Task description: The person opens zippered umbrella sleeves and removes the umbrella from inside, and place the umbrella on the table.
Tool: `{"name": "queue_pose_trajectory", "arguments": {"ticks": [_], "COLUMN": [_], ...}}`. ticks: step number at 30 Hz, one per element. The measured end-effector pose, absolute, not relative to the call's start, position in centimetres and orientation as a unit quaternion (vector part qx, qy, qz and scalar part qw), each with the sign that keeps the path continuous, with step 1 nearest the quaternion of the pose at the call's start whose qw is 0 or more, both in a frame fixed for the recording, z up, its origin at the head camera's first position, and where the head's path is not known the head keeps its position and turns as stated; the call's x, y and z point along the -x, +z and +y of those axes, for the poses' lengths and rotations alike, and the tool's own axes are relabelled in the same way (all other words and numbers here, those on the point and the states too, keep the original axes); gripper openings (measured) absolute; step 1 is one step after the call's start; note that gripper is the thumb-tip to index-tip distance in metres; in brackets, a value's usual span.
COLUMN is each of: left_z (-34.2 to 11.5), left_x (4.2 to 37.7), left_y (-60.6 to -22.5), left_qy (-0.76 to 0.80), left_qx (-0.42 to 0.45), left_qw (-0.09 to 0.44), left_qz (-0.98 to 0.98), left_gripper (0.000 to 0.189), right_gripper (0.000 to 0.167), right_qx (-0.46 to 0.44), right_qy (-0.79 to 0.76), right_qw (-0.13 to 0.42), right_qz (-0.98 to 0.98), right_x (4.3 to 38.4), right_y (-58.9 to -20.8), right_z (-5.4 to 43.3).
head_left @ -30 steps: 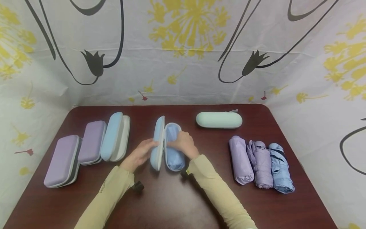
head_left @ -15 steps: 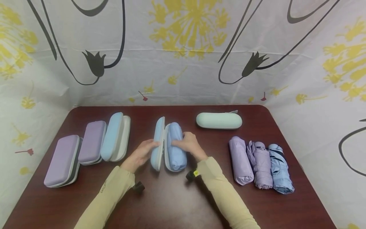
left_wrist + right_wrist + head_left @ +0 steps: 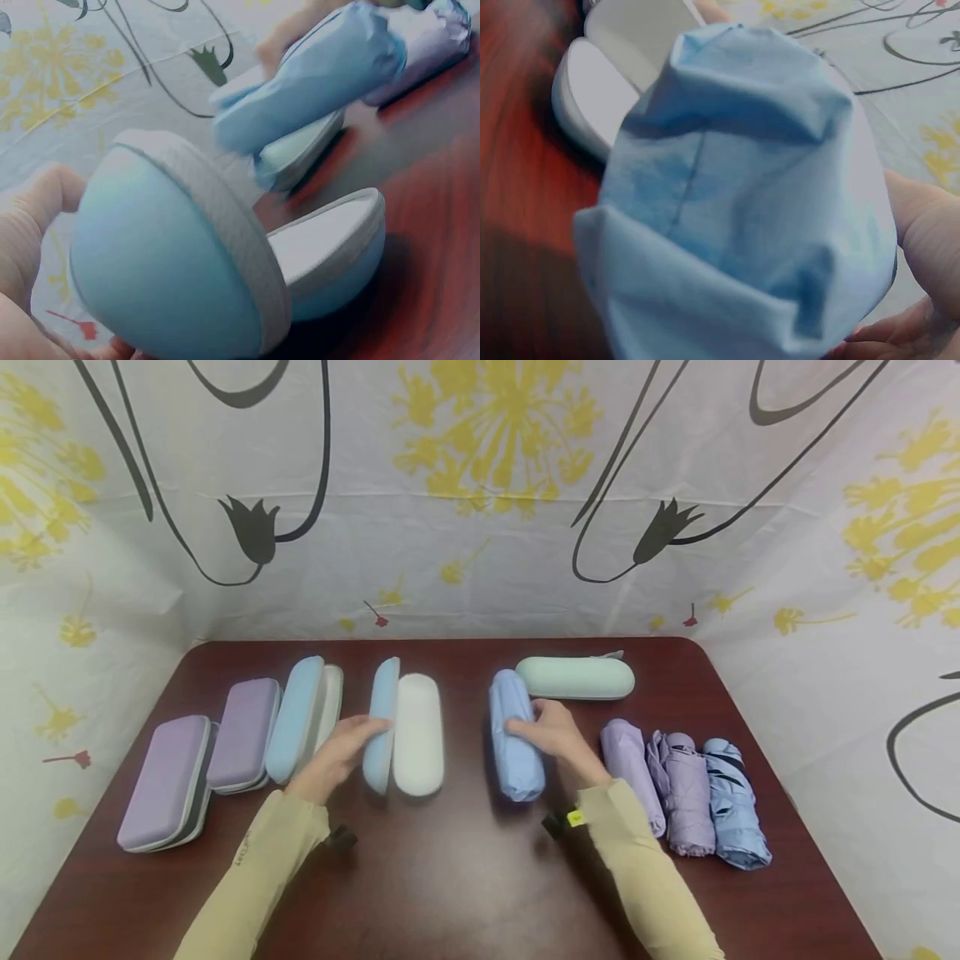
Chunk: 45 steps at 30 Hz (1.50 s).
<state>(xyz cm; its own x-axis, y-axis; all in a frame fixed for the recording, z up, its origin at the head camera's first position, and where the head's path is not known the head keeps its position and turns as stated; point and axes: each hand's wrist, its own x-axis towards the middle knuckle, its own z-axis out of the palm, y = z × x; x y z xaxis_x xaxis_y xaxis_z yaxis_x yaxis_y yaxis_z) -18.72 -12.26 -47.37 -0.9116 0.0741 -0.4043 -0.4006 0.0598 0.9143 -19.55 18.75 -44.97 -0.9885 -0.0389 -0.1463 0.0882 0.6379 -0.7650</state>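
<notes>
My left hand (image 3: 341,752) grips the raised lid (image 3: 382,727) of a light blue zip case, thumb on the inner side. The white-lined base (image 3: 418,735) stands beside the lid with nothing in it. In the left wrist view the lid's rounded end (image 3: 172,247) fills the front. To the right, my right hand (image 3: 555,731) holds a blue folded umbrella (image 3: 517,739) by its side, apart from the case. Its crumpled cloth end (image 3: 735,195) covers most of the right wrist view and hides part of the fingers.
At left stand two purple cases (image 3: 167,781) (image 3: 243,735) and another open light blue case (image 3: 296,718). A mint green case (image 3: 577,678) lies at the back right. Two purple folded umbrellas (image 3: 630,760) (image 3: 690,797) and a blue one (image 3: 737,806) lie at the right.
The blue umbrella has come up out of the case and moved right with my right hand. The opened case has shifted left in my left hand, its white inside now showing.
</notes>
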Motion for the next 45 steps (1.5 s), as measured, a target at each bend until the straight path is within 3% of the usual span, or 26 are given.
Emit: {"name": "queue_pose_trajectory", "arguments": {"ticks": [13,24,33,45], "left_z": [-14.0,-13.7,-13.4,-13.4], "left_x": [19.4,19.8,20.0,20.2], "left_y": [-45.7,-46.9,-46.9,-46.5], "left_qy": [0.526,0.376,0.307,0.253], "left_qx": [0.153,0.084,0.080,0.085], "left_qw": [0.087,0.004,-0.010,-0.021], "left_qz": [0.832,0.923,0.948,0.963], "left_gripper": [0.074,0.079,0.082,0.084], "right_gripper": [0.055,0.065,0.067,0.061], "right_qx": [-0.048,-0.086,-0.117,-0.102], "right_qy": [-0.337,-0.256,-0.207,-0.201], "right_qw": [0.051,0.071,0.085,0.092], "right_qz": [0.939,0.960,0.968,0.970], "right_x": [16.3,13.9,13.5,14.1], "right_y": [-42.4,-41.3,-42.1,-43.6], "right_z": [27.9,33.6,36.4,35.7]}}
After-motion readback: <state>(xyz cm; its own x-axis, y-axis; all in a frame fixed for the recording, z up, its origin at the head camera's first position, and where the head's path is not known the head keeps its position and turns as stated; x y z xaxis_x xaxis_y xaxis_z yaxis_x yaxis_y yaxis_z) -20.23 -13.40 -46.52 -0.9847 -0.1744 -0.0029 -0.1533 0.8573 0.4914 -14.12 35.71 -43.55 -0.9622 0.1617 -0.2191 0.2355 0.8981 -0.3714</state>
